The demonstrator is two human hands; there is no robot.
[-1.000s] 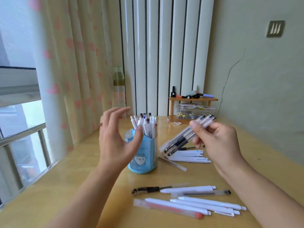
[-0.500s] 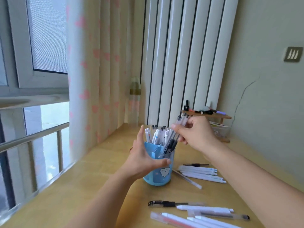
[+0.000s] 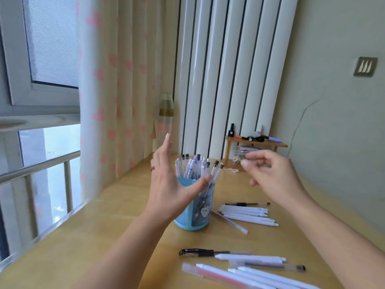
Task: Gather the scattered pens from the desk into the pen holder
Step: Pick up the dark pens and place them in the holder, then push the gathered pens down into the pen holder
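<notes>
A blue pen holder [image 3: 201, 214] stands in the middle of the wooden desk [image 3: 108, 232], packed with several pens [image 3: 195, 165] that stick out of its top. My left hand [image 3: 168, 184] is spread wide against the holder's left side, thumb across its rim. My right hand [image 3: 270, 176] hovers to the right of the holder, blurred, fingers loosely curled around nothing. A bunch of white pens [image 3: 248, 214] lies right of the holder. More pens, white, black and clear ones [image 3: 239, 262], lie nearer to me.
A small wooden shelf [image 3: 256, 142] with odds and ends stands at the back by the white radiator [image 3: 229, 69]. A bottle [image 3: 166, 113] sits behind the pink-heart curtain [image 3: 116, 84]. The window and rail are at left, the wall at right.
My right hand has dropped its bundle of pens into the holder and pulled away to the right with nothing in it. My left hand has opened wider beside the holder.
</notes>
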